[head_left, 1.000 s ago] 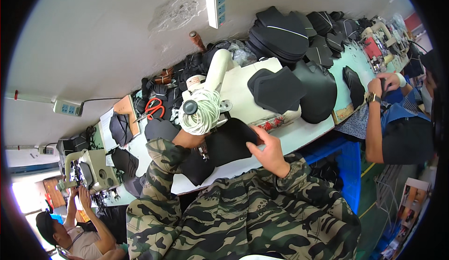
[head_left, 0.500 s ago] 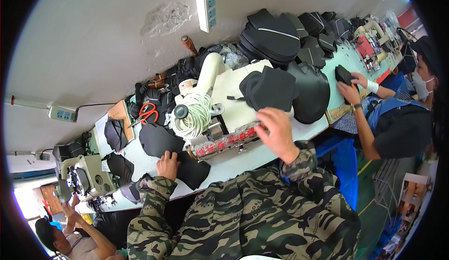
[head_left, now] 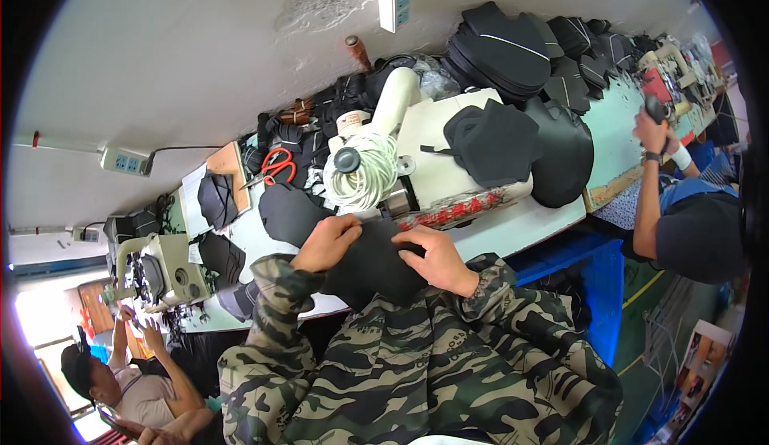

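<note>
A curved black fabric piece (head_left: 375,267) is held up between my two hands in front of the sewing machine (head_left: 424,120). My left hand (head_left: 330,242) grips its upper left edge, fingers closed over it. At its upper right edge, my right hand (head_left: 436,259) pinches it between thumb and fingers. Just left of my left hand, more dark panels (head_left: 290,214) lie on the table. Stacked black pieces (head_left: 498,142) rest on the machine's pale bed, and a larger smooth black stack (head_left: 563,157) stands to their right.
Coiled white cord (head_left: 362,174) hangs on the machine. Red-handled scissors (head_left: 279,166) lie farther back at left. Black pieces (head_left: 501,52) are piled along the wall. A blue crate (head_left: 602,285) sits below the table at right. Co-workers (head_left: 689,229) (head_left: 132,389) sit on both sides.
My left hand has lifted the black piece from the table's front edge. My right hand has come down from beside the stack and taken its other side. The view has shifted.
</note>
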Demonstrator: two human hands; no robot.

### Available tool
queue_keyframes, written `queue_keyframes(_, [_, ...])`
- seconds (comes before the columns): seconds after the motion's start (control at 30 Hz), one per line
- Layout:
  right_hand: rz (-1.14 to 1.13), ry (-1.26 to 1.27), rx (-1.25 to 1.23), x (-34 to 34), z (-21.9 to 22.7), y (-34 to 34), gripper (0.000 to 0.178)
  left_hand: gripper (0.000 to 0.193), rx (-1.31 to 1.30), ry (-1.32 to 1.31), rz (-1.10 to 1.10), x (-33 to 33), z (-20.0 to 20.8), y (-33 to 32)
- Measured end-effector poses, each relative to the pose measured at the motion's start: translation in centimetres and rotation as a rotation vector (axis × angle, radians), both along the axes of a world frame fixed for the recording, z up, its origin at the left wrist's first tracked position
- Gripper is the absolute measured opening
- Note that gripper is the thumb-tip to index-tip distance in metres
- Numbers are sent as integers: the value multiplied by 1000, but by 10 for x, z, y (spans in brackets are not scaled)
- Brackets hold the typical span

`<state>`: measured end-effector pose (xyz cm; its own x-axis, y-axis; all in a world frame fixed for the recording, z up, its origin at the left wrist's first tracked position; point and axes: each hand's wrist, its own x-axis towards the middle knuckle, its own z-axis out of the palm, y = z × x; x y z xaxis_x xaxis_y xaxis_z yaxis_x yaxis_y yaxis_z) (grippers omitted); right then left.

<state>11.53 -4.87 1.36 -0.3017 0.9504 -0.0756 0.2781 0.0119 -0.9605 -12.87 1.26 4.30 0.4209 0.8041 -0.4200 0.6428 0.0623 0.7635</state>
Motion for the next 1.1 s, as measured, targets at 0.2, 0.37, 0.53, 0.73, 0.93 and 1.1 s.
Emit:
queue_keyframes(0.2, [-86,-57,73,-16,-2,4,32,22,52,128,25,7,-10,18])
queue_keyframes(0.37, [-17,-117,113,-9,10,20,32,36,294,35,-59,16,-19,24])
queue_keyframes(0.53, [104,-543,138,28,28,40,24,31,356,50,17,36,-34,20])
queue_keyframes(0.73, [26,-42,17,35,32,28,28,25,-175,76,128,12,6,9])
queue_keyframes(0.93, [70,53,-204,1,11,1,32,32,-110,-22,166,15,2,-14])
queue_keyframes(1.1, [17,100,-303,-12,-4,0,33,28,120,186,128,10,-22,0])
